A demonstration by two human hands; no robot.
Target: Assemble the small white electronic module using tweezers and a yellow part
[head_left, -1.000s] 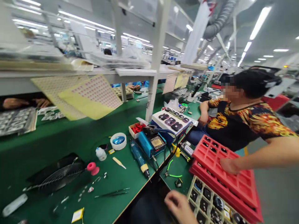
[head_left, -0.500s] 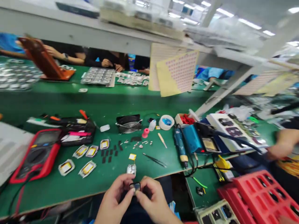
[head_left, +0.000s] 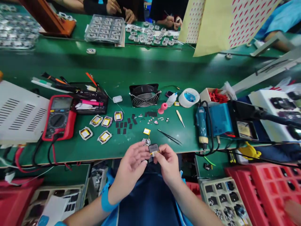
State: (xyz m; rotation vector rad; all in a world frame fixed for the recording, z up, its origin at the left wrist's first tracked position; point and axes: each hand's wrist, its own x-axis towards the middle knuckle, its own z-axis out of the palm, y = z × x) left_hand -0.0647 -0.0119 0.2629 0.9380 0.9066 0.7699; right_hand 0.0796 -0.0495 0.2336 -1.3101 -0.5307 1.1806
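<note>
My left hand (head_left: 133,163) and my right hand (head_left: 167,163) meet just below the front edge of the green bench (head_left: 117,69). Between their fingertips they hold a small dark square part with a yellow tab (head_left: 153,148). Just above it on the bench lie a similar silver-rimmed part (head_left: 146,141) and a small yellow square (head_left: 147,131). Black tweezers (head_left: 169,137) lie to the right. A blue wrist strap (head_left: 105,201) circles my left wrist.
A red multimeter (head_left: 59,116) and several yellow-centred parts (head_left: 104,136) sit left. A small black fan (head_left: 144,95), tape roll (head_left: 189,97), blue screwdriver (head_left: 201,124) and blue soldering station (head_left: 221,119) stand right. Red trays (head_left: 268,185) and a parts tray (head_left: 221,197) sit lower right. Other people's hands work across the bench (head_left: 119,8).
The view swung from the right-hand trays to the bench, then tilted down. My hands came together on the small part and raised it towards the bench edge.
</note>
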